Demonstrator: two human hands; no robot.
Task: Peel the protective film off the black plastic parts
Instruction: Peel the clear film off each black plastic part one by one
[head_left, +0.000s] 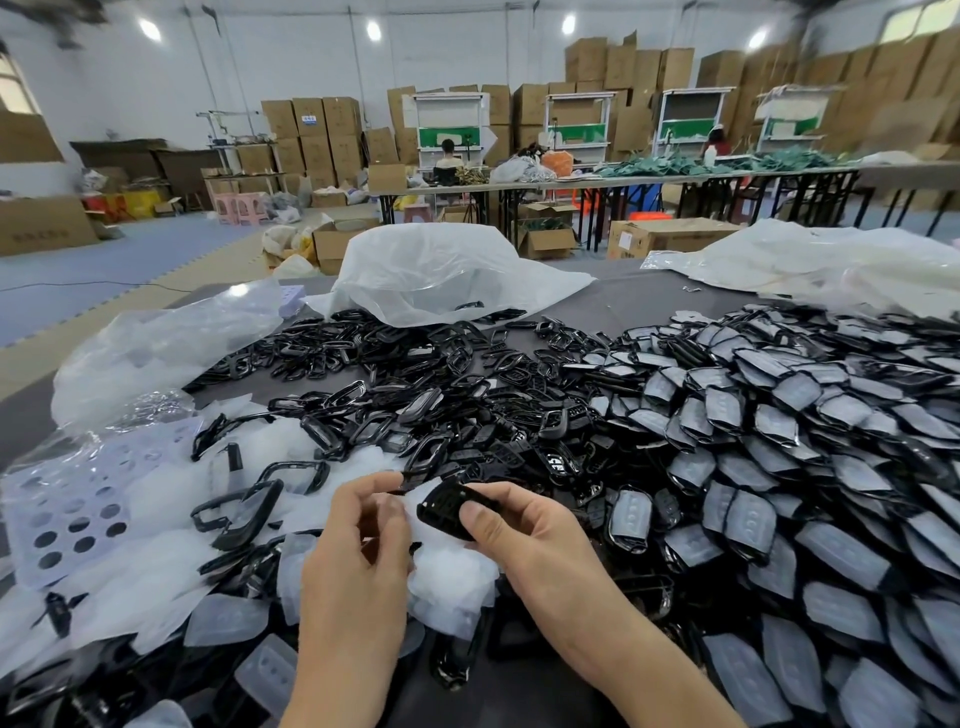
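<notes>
My right hand (511, 525) grips a black plastic part (447, 509) between thumb and fingers, low in the middle of the view. My left hand (366, 525) pinches a translucent white film (415, 512) at the part's left edge, fingers curled round it. To the right lies a big heap of black parts still covered with grey film (779, 447). Bare black parts and frames (415, 400) are piled in the centre. Loose peeled films (447, 577) lie under and around both hands.
Clear plastic bags (441, 270) lie at the back of the grey table, another (156, 348) at the left. A perforated lilac sheet (78, 499) lies at the left. Beyond are long tables, cardboard boxes and seated people.
</notes>
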